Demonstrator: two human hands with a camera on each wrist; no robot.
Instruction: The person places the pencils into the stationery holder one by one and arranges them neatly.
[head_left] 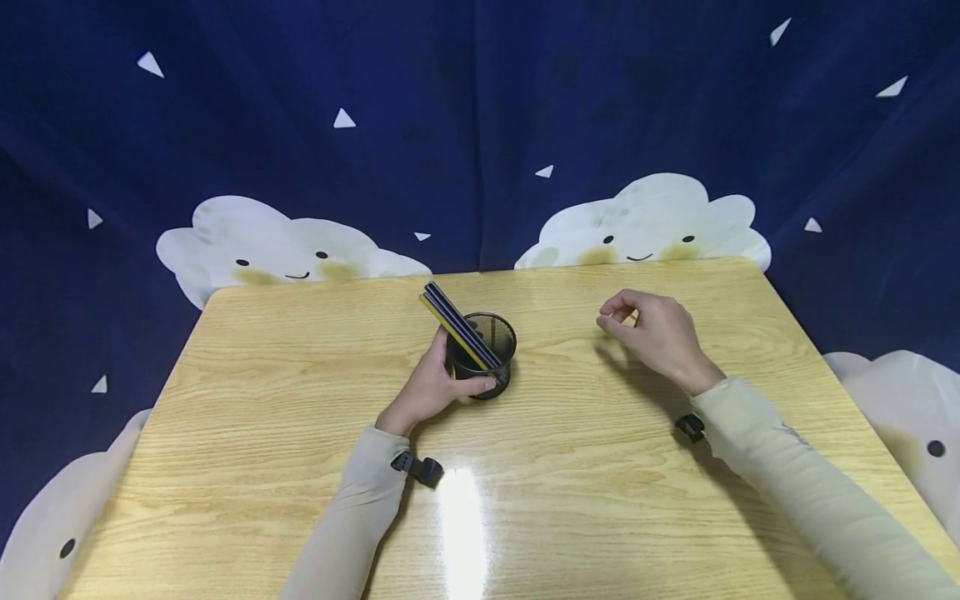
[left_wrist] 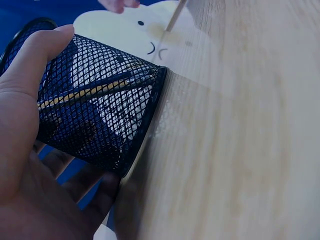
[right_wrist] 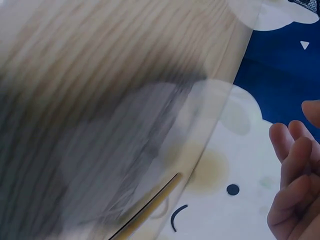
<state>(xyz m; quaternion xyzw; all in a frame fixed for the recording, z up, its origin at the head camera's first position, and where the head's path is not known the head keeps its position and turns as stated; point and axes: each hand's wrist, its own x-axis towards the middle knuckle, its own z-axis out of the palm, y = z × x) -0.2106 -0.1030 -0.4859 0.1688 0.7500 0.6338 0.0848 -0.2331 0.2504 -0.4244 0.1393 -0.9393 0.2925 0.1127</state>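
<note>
My left hand (head_left: 431, 379) grips a black mesh pen cup (head_left: 501, 333) from its left side, thumb across the near side. The left wrist view shows the fingers around the mesh and the cup's base (left_wrist: 145, 125) close over the tabletop. Several dark and yellow pencils (head_left: 456, 325) lean to the left in the cup, sticking out over its rim. To the right, my right hand (head_left: 660, 333) hovers over the table, fingers (right_wrist: 295, 165) loosely bent with nothing between them. A yellow pencil with a dark stripe (right_wrist: 150, 205) lies on the table by that hand, mostly hidden by it in the head view.
The wooden table (head_left: 300, 417) reaches back to a dark blue curtain (head_left: 405, 125) with white clouds and triangles. Both wrists wear black bands, the left one (head_left: 418, 468) and the right one (head_left: 690, 427).
</note>
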